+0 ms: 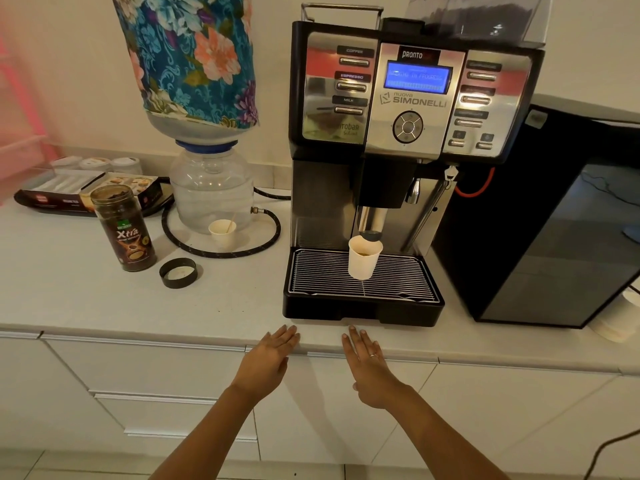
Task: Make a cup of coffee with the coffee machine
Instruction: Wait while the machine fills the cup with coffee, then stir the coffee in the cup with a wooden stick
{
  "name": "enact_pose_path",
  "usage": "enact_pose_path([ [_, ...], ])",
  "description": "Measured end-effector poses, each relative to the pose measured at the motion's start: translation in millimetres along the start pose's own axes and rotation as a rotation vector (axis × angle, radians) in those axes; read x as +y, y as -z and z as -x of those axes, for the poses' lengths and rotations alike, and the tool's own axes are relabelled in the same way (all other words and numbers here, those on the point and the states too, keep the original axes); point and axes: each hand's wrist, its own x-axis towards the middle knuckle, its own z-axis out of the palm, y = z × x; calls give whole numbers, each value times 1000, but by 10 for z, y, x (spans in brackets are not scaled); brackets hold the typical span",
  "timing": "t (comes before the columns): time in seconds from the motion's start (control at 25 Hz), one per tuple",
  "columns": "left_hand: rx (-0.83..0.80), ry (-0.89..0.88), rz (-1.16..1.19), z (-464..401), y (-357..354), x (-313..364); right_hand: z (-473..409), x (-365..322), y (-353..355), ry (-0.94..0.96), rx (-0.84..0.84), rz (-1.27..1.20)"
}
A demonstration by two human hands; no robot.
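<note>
Both hands (273, 355) (369, 358) flat, empty, at counter (138, 306) edge; cup (363, 258) under spout (371, 234).

**Surfaces on the coffee counter**

The coffee machine (412, 133) has a glossy, mirror-like metal front framed in black plastic. Its drip tray (362, 301) is black plastic under a shiny wire grid. The cup (363, 258) looks like matt white paper. The water bottle (194, 60) wears a floral cloth cover. The jar (124, 228) is clear and glossy. The countertop (104, 299) is smooth, pale and matt.
</note>
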Motion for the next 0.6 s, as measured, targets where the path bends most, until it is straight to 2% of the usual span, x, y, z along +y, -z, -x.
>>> enact_pose_path([
  [0.24, -20, -1, 1, 0, 51, 13, -1, -72, 64, -18, 67, 84],
  [0.44, 28, -42, 25, 9, 166, -57, -36, -388, 166, -121, 126, 123],
  [0.6, 106, -36, 42, -6, 449, -296, -191, -886, 291, 3, 343, 30],
])
